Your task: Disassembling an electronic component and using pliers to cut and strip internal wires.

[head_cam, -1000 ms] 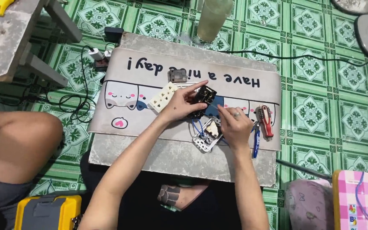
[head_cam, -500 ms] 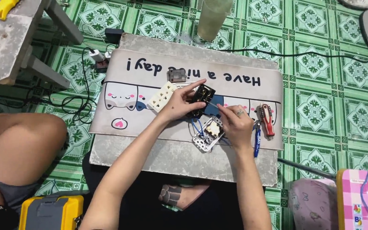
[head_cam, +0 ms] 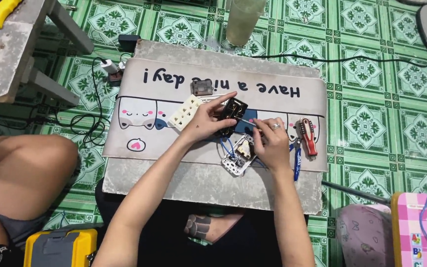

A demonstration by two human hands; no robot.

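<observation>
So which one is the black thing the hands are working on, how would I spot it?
Find the pale mat with cartoon cats lying on the grey slab. Near its middle, the left hand pins down a black square switch frame while the right hand pokes a thin tool into it. It is the only black piece; the strip beside it is cream, the part below white.

On the tabletop [head_cam: 174, 180] lies a mat [head_cam: 174, 143]; a socket strip [head_cam: 185, 112] sits left of the switch module [head_cam: 233, 110], a screwdriver [head_cam: 306, 136] to its right, a wired faceplate [head_cam: 239, 157] nearer the person.
</observation>
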